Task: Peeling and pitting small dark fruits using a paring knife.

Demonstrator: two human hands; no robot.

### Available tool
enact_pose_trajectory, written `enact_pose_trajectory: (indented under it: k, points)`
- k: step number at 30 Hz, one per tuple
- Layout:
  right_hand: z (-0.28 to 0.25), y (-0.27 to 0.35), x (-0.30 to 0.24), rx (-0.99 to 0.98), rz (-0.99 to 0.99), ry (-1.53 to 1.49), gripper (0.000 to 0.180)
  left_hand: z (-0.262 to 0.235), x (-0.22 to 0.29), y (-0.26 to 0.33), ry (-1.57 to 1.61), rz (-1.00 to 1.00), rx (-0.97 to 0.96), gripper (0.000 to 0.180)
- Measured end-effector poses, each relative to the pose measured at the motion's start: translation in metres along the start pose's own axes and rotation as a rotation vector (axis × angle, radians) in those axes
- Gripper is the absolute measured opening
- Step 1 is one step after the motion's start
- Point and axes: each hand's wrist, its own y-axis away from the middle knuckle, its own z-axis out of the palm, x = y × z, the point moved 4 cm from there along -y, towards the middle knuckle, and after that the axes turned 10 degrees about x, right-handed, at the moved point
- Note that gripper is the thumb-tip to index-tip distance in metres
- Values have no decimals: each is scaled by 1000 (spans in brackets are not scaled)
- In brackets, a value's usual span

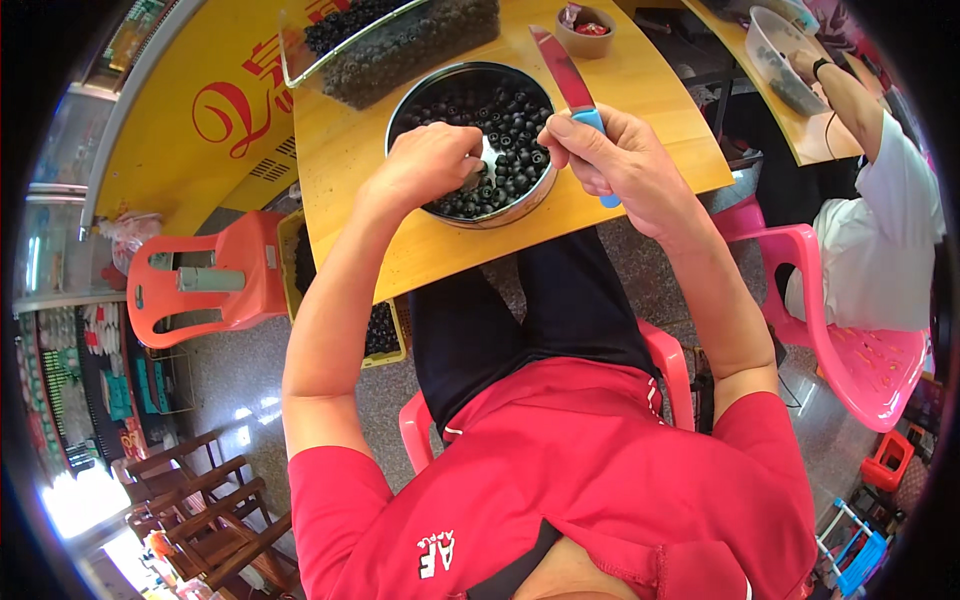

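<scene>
A round metal bowl (474,222) full of small, dark, round fruits (512,130) stands near the front edge of the wooden table. My left hand (432,162) reaches over its left side, fingers curled down among the fruits; whatever they pinch is hidden. At the bowl's right rim, my right hand (622,160) is closed round the light blue handle of a knife (572,80). Its reddish blade points up and away from me. The fingertips of that hand hang over the rim, and I cannot make out whether they also hold a fruit.
Behind the bowl, a clear bin (425,58) holds more dark fruits. A small brown bowl (586,38) with red wrappers is at the far edge. Below the table's left side sits a yellow crate (397,345), beside an orange chair (215,265). Another person sits at right by a pale basin (775,50).
</scene>
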Motion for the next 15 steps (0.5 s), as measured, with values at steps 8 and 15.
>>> enact_pose_trajectory:
  k: [8, 15]
  points:
    - [0, -6, 11, 22, 8, 25, 22, 5, 9, -1, 152, -5, -12, 22]
    - [7, -14, 12, 55, -73, 156, 23, -24, 10, 12, 873, -182, 54, 21]
